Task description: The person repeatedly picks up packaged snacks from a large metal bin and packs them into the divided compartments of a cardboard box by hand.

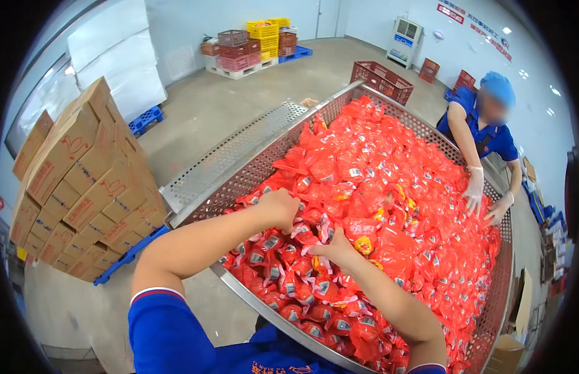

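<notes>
Centrally, 1 heap of red packets [395, 246], middle to lower right of frame, directly beneath both grips; neither nearer, packets roundish, no shared long axis. Left grip [280, 210]: fingers bent down into packets, clamping cannot be told. Right grip [336, 248]: just right and below, touching packets, clamping likewise unclear. Container: 1 perforated metal bin [252, 164]. Room: grey floor [239, 103]; brown cartons [96, 187], left; yellow crates [262, 42], top centre; 1 co-worker [470, 115], upper right, gloved hands [474, 190] on the heap.

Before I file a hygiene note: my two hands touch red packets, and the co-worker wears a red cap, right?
The cap is blue, not red, as the head view shows. Your left hand and right hand do touch red packets.
</notes>
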The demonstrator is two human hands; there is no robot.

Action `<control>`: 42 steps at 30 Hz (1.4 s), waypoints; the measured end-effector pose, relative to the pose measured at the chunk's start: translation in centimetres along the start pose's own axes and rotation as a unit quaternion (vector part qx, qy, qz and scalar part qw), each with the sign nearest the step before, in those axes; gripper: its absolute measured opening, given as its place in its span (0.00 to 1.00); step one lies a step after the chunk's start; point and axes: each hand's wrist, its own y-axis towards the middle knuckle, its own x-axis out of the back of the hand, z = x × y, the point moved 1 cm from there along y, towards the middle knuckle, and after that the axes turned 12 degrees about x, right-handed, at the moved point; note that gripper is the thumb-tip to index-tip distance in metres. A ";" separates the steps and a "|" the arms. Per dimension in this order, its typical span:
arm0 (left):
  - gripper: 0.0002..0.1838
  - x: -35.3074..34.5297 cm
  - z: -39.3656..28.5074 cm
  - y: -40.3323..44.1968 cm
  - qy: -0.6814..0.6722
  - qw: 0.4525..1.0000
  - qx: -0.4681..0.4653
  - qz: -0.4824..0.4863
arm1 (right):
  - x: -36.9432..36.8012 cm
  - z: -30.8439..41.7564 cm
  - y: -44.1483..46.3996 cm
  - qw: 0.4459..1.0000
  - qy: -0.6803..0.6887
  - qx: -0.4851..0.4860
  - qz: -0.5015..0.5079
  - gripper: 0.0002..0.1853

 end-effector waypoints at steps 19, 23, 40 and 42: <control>0.47 2.4 2.7 1.9 -0.280 0.938 0.015 0.202 | -1.6 4.5 -0.1 0.880 0.474 -0.044 0.009 0.49; 0.50 2.2 2.2 1.2 -0.061 0.993 0.070 0.071 | -2.1 5.7 0.2 0.940 0.324 -0.108 -0.015 0.44; 0.34 0.3 2.5 3.4 -0.353 0.893 -0.139 0.243 | -0.9 5.0 -0.4 0.911 0.404 -0.009 -0.082 0.40; 0.29 0.7 0.1 0.9 -0.324 0.927 -0.105 0.155 | 2.0 3.9 -1.5 0.928 0.370 -0.002 -0.045 0.42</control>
